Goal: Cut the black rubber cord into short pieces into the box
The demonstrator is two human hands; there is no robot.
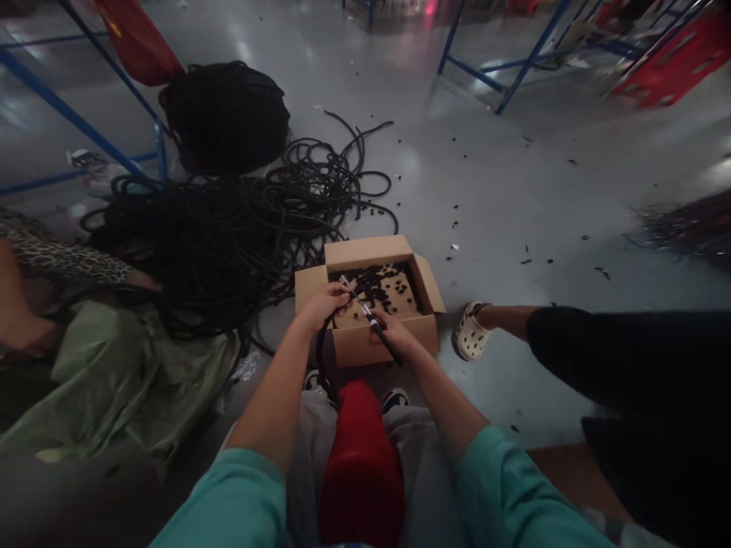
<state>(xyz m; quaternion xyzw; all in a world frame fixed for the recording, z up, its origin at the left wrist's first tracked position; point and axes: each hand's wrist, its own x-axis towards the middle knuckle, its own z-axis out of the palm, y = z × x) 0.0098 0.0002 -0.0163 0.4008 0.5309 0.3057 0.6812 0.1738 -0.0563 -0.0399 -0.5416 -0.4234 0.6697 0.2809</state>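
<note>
Dimly, I make out a black cord (pixel 320 356) pinched in my left hand (pixel 325 306), its end hidden; at frame centre my right hand (pixel 396 333) grips a black-and-silver tool (pixel 366 311) above the cardboard box (pixel 355 348), strewn inside with small black pieces (pixel 374 281).

Dim, unevenly lit interior, pale glare patches on the glossy floor (pixel 491 167), pinkish glow at the top edge, black coil (pixel 228 125) sunk in shadow, wide-angle stretching toward the borders, dark strands (pixel 700 224) blurred at right.
</note>
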